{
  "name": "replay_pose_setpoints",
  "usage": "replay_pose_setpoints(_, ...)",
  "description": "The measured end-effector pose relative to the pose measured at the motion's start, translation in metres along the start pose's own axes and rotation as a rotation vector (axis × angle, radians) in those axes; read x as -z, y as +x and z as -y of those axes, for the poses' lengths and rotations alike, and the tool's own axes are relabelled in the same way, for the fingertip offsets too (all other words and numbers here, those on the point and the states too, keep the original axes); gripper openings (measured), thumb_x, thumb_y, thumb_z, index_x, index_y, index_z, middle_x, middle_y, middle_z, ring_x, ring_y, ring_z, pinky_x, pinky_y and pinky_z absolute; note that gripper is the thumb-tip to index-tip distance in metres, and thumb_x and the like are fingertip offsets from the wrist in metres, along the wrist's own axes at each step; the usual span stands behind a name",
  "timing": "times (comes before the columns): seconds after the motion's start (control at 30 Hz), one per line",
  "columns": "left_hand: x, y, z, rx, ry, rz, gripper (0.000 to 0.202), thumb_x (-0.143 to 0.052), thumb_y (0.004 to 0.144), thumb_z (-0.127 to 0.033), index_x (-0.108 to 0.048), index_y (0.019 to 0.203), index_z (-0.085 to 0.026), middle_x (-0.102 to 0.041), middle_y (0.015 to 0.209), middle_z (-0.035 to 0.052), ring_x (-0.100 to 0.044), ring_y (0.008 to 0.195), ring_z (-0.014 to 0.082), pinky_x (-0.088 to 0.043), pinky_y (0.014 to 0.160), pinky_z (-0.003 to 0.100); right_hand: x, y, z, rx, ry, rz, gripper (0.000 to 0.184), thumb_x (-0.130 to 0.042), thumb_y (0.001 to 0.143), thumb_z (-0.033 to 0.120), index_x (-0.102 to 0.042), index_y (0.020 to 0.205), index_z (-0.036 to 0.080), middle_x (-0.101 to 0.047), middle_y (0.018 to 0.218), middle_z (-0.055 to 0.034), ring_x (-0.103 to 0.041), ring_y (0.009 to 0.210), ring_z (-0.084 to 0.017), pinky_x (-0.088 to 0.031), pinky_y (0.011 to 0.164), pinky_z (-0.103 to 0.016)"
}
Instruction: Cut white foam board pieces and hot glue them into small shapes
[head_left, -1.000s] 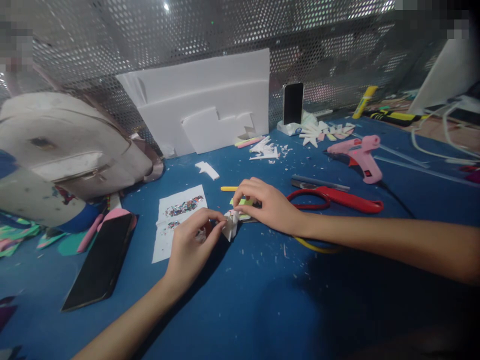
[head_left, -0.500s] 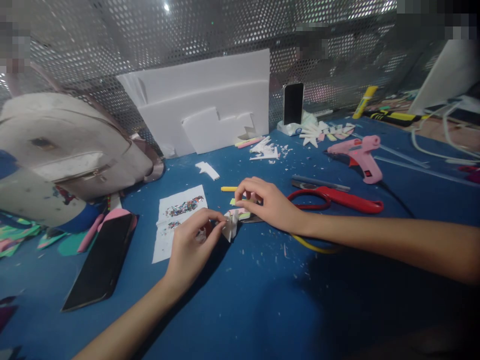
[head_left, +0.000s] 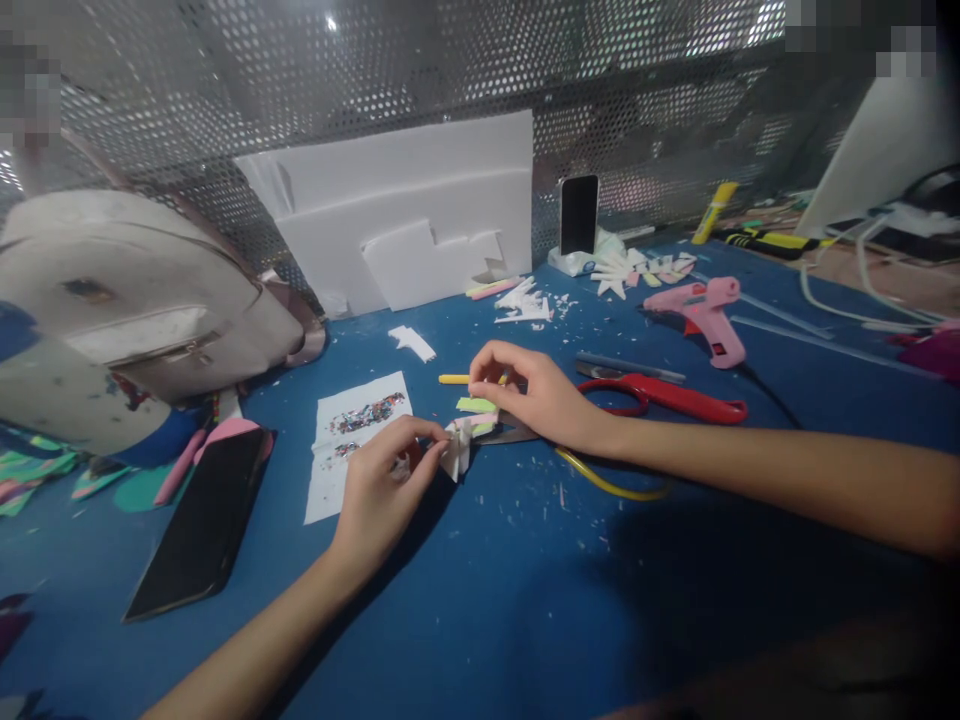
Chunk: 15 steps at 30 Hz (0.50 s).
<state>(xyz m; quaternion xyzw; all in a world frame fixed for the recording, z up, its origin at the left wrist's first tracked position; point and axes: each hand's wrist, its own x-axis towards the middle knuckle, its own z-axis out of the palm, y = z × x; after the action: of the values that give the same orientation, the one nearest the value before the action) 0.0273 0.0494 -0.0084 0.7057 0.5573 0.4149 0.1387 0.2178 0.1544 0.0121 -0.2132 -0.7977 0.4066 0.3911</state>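
My left hand [head_left: 394,475] pinches a small folded white piece [head_left: 455,450] between thumb and forefinger, above the table's middle. To its right, my right hand [head_left: 529,395] hovers with curled fingers, thumb and forefinger tips close together; whatever may be between them is too small to make out. Beneath those fingers lie a light green strip [head_left: 476,405] and a pale pink strip [head_left: 482,422]. Scissors with a yellow handle [head_left: 615,488] lie below the right wrist, their metal blade [head_left: 506,436] pointing toward the white piece.
A white sheet with glitter [head_left: 322,480] lies left, near a dark phone [head_left: 202,525] and a backpack [head_left: 135,270]. On the right are a red-handled tool [head_left: 682,400] and a pink glue gun [head_left: 712,310]. White boards [head_left: 450,190], scraps [head_left: 525,300] and an upright phone [head_left: 579,215] stand behind.
The view has shifted slightly, with right-side things appearing further left. More of the green strip shows beneath my right fingers. My left hand keeps its pinch on the white piece.
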Motion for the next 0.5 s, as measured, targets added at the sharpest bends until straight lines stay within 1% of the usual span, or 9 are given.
replay_pose_setpoints(0.1, 0.0, 0.0, -0.001, 0.003, 0.002, -0.002, 0.011, -0.054, 0.09, -0.016, -0.063, 0.085, -0.019, -0.066, 0.083, 0.0011, -0.053, 0.066, 0.0121, -0.042, 0.061, 0.025, 0.009, 0.007, 0.012, 0.022, -0.014, -0.018, 0.006, -0.058, 0.089, 0.022, -0.057, 0.085, 0.017, -0.06, 0.084, -0.0005, -0.057, 0.076, -0.012, -0.042, 0.061, -0.025)
replay_pose_setpoints(0.23, 0.0, 0.001, -0.002, 0.002, 0.008, -0.009, 0.011, -0.054, 0.089, -0.017, -0.063, 0.083, -0.02, -0.066, 0.082, 0.001, -0.051, 0.062, 0.0117, -0.042, 0.06, 0.025, 0.023, 0.013, 0.028, 0.053, 0.012, -0.041, 0.006, -0.059, 0.087, 0.02, -0.056, 0.082, 0.017, -0.059, 0.082, 0.0001, -0.057, 0.073, -0.012, -0.045, 0.062, -0.026)
replay_pose_setpoints(0.33, 0.0, 0.0, -0.002, 0.004, 0.009, -0.009, 0.012, -0.053, 0.089, -0.016, -0.062, 0.084, -0.02, -0.066, 0.082, 0.0009, -0.052, 0.062, 0.0119, -0.043, 0.059, 0.025, 0.032, 0.013, 0.038, 0.068, 0.057, -0.031, 0.007, -0.059, 0.088, 0.02, -0.056, 0.083, 0.017, -0.058, 0.081, 0.0003, -0.058, 0.071, -0.011, -0.047, 0.065, -0.027)
replay_pose_setpoints(0.5, 0.001, 0.0, -0.001, 0.005, 0.012, -0.014, 0.011, -0.054, 0.089, -0.016, -0.063, 0.084, -0.02, -0.067, 0.083, 0.0011, -0.054, 0.066, 0.0126, -0.043, 0.061, 0.026, 0.047, 0.007, 0.054, 0.069, 0.08, -0.026, 0.007, -0.059, 0.089, 0.015, -0.057, 0.083, 0.016, -0.059, 0.077, 0.0004, -0.058, 0.072, -0.011, -0.048, 0.068, -0.027)
